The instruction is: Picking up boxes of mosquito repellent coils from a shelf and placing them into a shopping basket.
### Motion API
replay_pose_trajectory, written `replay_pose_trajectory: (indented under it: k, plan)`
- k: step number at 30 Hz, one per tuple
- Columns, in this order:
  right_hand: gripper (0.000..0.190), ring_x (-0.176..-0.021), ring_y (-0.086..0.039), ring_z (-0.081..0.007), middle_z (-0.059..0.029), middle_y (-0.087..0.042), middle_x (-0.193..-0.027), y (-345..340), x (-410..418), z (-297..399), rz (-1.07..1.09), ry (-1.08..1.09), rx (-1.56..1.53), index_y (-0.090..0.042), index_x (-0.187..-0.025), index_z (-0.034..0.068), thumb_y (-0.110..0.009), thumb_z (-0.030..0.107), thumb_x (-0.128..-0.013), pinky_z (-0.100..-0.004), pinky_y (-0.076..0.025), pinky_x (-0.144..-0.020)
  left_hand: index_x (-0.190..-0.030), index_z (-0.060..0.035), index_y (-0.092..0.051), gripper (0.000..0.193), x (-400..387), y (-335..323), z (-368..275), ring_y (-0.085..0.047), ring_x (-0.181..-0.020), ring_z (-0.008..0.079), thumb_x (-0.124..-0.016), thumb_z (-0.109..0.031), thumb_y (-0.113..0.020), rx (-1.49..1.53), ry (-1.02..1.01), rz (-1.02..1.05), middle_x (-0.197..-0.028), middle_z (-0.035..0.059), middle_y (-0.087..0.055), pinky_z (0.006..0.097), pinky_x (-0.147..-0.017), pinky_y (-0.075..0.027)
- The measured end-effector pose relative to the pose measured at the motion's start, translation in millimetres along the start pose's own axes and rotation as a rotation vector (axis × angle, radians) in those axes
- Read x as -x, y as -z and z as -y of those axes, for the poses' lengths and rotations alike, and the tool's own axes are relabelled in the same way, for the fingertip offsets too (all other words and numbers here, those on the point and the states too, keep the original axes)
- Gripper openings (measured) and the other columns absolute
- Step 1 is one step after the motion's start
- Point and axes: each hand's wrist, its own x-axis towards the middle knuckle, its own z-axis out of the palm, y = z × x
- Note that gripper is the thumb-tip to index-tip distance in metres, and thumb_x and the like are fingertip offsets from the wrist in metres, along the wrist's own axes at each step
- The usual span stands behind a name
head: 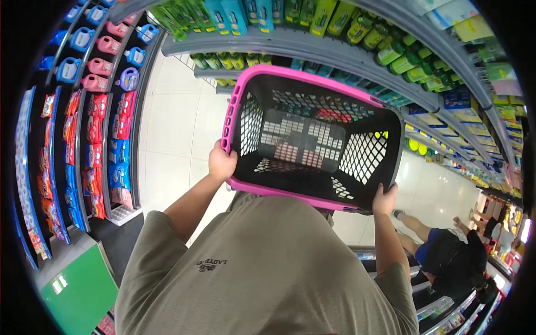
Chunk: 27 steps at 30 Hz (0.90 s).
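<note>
A black plastic shopping basket (293,167) with a pink rim is held up in front of my body, tilted so that I look down into it. Nothing lies inside; floor and shelf goods show through its lattice walls and bottom. My left hand (222,162) grips the pink rim at the basket's left end. At the lower right corner, my right hand (384,200) holds the black part of the rim, its thumb over the edge. The fingers of both hands are partly hidden behind the basket.
Ahead, a grey shelf (268,44) bears green and blue bottles (232,16). On the left, racks carry detergent jugs (99,66) and bagged goods (95,155). Pale floor tiles (167,138) run between them. A person in dark clothes (450,255) is in the aisle at right.
</note>
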Motion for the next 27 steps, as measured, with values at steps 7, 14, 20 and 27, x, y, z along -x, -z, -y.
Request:
replay_pose_trajectory:
  k: [7, 14, 20, 27]
  plan:
    - [0.049, -0.099, -0.062, -0.045, -0.0267, -0.066, -0.105, 2, -6, 16, 0.036, -0.047, 0.003, -0.043, -0.13, 0.005, -0.062, 0.021, -0.087, -0.0474, -0.048, -0.085, -0.111, 0.0026, -0.059, 0.04, -9, -5, 6, -0.065, -0.086, 0.0431, -0.075, -0.013, -0.059, 0.029, -0.015, -0.023, -0.089, 0.026, -0.067, 0.0466, -0.08, -0.052]
    - [0.049, -0.1, -0.063, -0.0437, -0.0248, -0.066, -0.106, 7, -8, 28, -0.003, -0.048, -0.022, -0.049, -0.126, 0.006, -0.064, 0.031, -0.086, -0.0461, -0.049, -0.086, -0.109, 0.0029, -0.059, 0.041, -14, -4, 5, -0.065, -0.09, 0.0419, -0.072, -0.013, -0.062, 0.029, 0.008, -0.009, -0.092, 0.0256, -0.067, 0.0453, -0.082, -0.051]
    - [0.051, -0.101, -0.063, -0.0427, -0.0245, -0.067, -0.105, 0, -13, 26, -0.057, -0.077, -0.064, -0.055, -0.122, 0.004, -0.063, 0.041, -0.088, -0.045, -0.049, -0.087, -0.108, 0.0028, -0.059, 0.04, -13, -5, 6, -0.065, -0.09, 0.0421, -0.071, -0.012, -0.062, 0.018, -0.008, -0.017, -0.092, 0.0255, -0.067, 0.0458, -0.082, -0.051]
    - [0.056, -0.102, -0.062, -0.0427, -0.0261, -0.066, -0.106, 0, -20, 29, -0.04, -0.052, -0.094, -0.055, -0.122, 0.0, -0.062, 0.044, -0.088, -0.0443, -0.049, -0.088, -0.109, 0.0022, -0.059, 0.04, -19, -3, 4, -0.064, -0.09, 0.0431, -0.073, -0.014, -0.061, -0.019, -0.008, -0.033, -0.092, 0.0262, -0.067, 0.0476, -0.083, -0.051]
